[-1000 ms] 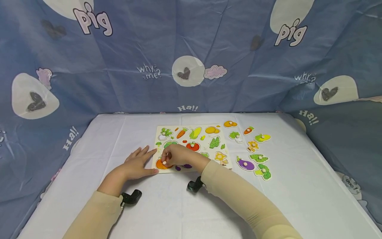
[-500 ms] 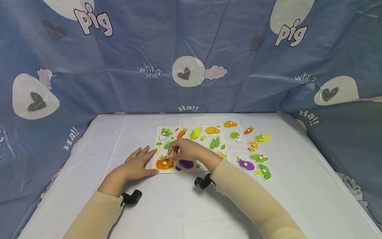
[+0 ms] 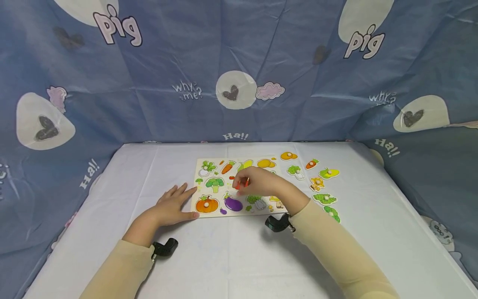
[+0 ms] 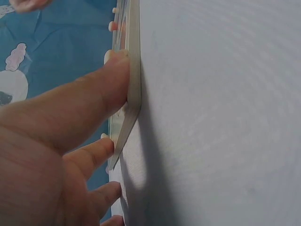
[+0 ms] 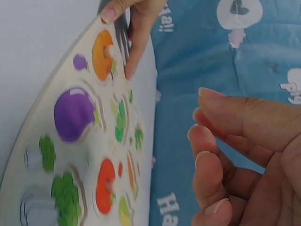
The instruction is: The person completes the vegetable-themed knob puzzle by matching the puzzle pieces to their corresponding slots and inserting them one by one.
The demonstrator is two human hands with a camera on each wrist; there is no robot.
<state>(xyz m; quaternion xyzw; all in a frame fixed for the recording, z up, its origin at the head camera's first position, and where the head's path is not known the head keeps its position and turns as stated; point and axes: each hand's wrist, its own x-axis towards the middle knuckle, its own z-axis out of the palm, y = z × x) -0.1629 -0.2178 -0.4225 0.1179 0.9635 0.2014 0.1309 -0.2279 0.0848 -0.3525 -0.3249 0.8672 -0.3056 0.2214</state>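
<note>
My left hand [image 3: 169,209] lies spread at the left end of a vegetable puzzle board [image 3: 239,214], thumb and forefinger touching its edge. The left wrist view shows the thumb [image 4: 101,87] across the board's rim. Near that thumb, a knobbed pumpkin piece [image 3: 206,204] sits in its place. My right hand [image 3: 257,181] hovers over the board's middle, partly covering the knobbed tomato piece [image 5: 104,186]. Its fingers are loosely bent, and nothing shows between them in the right wrist view. A knobbed turnip piece [image 3: 204,171] sits top left. The eggplant picture [image 3: 233,203] has no knob.
Several loose knobbed pieces lie right of the board, among them a potato [image 3: 288,156], a carrot [image 3: 311,164], a corn cob [image 3: 329,173] and a mushroom [image 3: 317,183]. My right forearm [image 3: 336,245] crosses near them, hiding some. A patterned blue cloth [image 3: 157,112] surrounds the white table.
The right hand has let go of the pumpkin piece's knob, lifted, and moved right across the board, now hiding the loose eggplant piece. The left hand has stayed put.
</note>
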